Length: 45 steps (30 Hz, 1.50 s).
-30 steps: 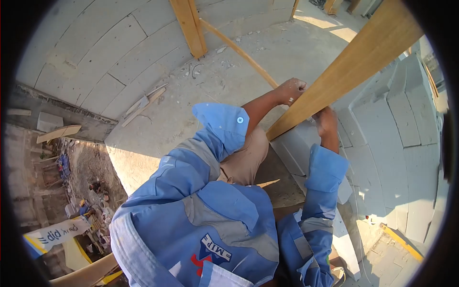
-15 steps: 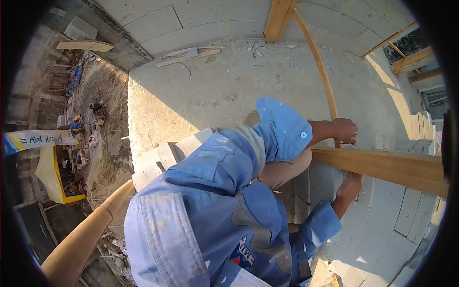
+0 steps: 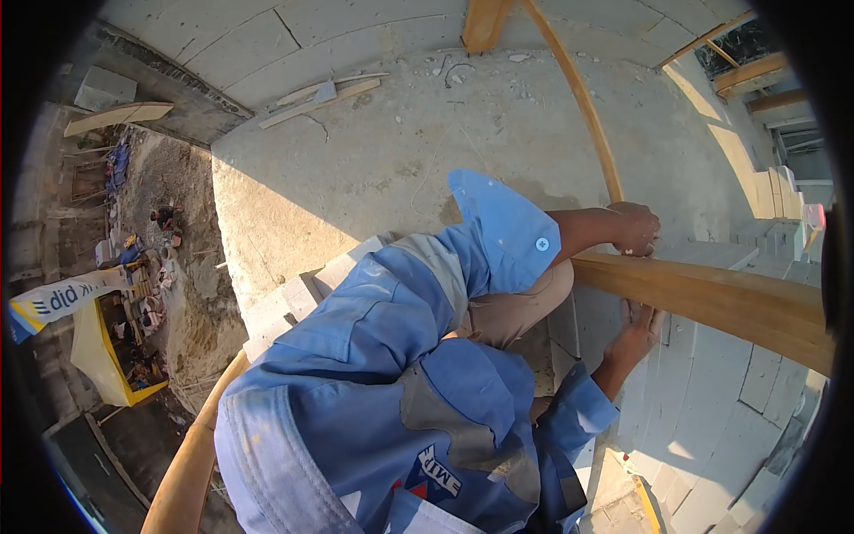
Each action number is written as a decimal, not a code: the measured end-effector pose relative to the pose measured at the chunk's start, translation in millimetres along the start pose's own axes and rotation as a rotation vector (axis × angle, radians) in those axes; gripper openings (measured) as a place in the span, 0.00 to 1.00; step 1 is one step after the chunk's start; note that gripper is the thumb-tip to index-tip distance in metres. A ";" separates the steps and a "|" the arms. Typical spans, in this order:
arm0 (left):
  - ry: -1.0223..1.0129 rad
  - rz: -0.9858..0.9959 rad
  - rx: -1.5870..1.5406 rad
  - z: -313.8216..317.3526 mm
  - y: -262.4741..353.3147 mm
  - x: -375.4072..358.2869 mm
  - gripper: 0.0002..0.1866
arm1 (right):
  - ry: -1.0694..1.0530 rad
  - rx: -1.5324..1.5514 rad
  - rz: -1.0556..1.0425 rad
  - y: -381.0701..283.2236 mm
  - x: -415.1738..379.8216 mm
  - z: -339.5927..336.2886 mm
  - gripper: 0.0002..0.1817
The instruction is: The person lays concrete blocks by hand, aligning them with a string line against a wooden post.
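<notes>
My left hand (image 3: 634,228) is closed just above the thick wooden beam (image 3: 703,296), its fingers curled around something small that I cannot make out. It sits at the lower end of a thin, curved wooden strip (image 3: 583,98), which passes behind the hand. Below the beam is my right hand (image 3: 633,335), with its fingers bent and pointing up toward the beam's underside. The beam hides its fingertips, so whatever they pinch is not visible. Blue sleeves with turned cuffs cover both forearms.
Pale block walls (image 3: 694,400) rise at the right and top. A wooden post (image 3: 486,25) and loose wood strips (image 3: 325,100) lie near the far wall. At left the floor edge drops to ground far below, where a person (image 3: 164,216) and a banner (image 3: 71,295) show.
The view has shifted and turned slightly, so the walls and beam appear further left. Both hands stay by the beam. More of my right hand's fingers shows below it now.
</notes>
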State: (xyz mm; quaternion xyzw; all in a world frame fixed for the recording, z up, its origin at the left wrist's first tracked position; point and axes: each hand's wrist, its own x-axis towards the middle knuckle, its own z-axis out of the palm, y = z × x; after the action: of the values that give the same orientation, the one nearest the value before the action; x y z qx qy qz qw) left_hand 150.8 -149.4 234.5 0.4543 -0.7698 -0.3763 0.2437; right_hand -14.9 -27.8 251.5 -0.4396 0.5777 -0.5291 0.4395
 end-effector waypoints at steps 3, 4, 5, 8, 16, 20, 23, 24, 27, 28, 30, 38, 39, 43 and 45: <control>0.080 -0.007 0.053 5.9 -2.6 -4.5 0.13 | 0.027 -0.107 0.025 15.3 -6.4 -8.6 0.23; 0.073 0.010 0.020 2.3 -1.3 -10.7 0.13 | 0.017 -0.123 0.017 14.8 -13.7 -3.2 0.22; 0.068 0.025 -0.014 -2.0 0.7 -16.7 0.13 | 0.004 -0.139 0.009 14.4 -19.6 0.8 0.21; 0.066 -0.014 0.042 -6.0 7.5 -25.9 0.12 | -0.062 -0.167 0.051 32.2 -30.6 -1.9 0.23; 0.088 -0.028 0.125 -9.3 17.2 -52.5 0.11 | -0.133 -0.192 0.065 40.3 -57.2 -1.2 0.21; 0.102 -0.012 0.164 -8.1 10.0 -66.8 0.12 | -0.189 -0.209 0.059 50.6 -62.1 -10.7 0.22; 0.052 0.033 0.038 -5.8 9.3 -82.3 0.14 | -0.205 -0.187 0.101 56.9 -62.8 -14.3 0.22; 0.050 0.034 0.040 -2.2 8.0 -84.9 0.14 | -0.204 -0.184 0.101 57.8 -61.6 -13.7 0.22; 0.097 0.029 0.025 8.5 -2.5 -91.4 0.15 | -0.242 -0.183 0.112 57.4 -52.5 -4.3 0.23; 0.122 0.038 -0.061 10.7 -6.9 -94.2 0.15 | -0.293 -0.232 0.065 55.4 -48.9 -0.2 0.24; 0.155 0.044 -0.148 7.8 -12.9 -100.4 0.16 | -0.353 -0.284 0.014 46.7 -43.6 14.4 0.25; -0.027 -0.215 -0.467 -7.2 -69.7 -143.7 0.17 | -0.434 0.125 0.257 44.1 -10.7 71.7 0.20; -0.014 -0.215 -0.475 -9.5 -83.3 -147.2 0.17 | -0.426 0.168 0.333 39.7 -8.0 75.4 0.17; -0.065 -0.327 -0.631 -5.4 -190.2 -158.6 0.19 | -0.455 0.155 0.393 61.4 -2.3 81.7 0.15; 0.315 -0.523 -0.586 -10.9 -283.2 -151.8 0.21 | -0.459 -0.088 0.254 72.2 -1.8 80.3 0.16</control>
State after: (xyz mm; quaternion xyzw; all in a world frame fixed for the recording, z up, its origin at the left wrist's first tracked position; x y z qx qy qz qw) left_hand 375.9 -105.4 9.1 0.5980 -0.4424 -0.5543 0.3734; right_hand 60.6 -40.3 175.2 -0.4908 0.5359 -0.3305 0.6023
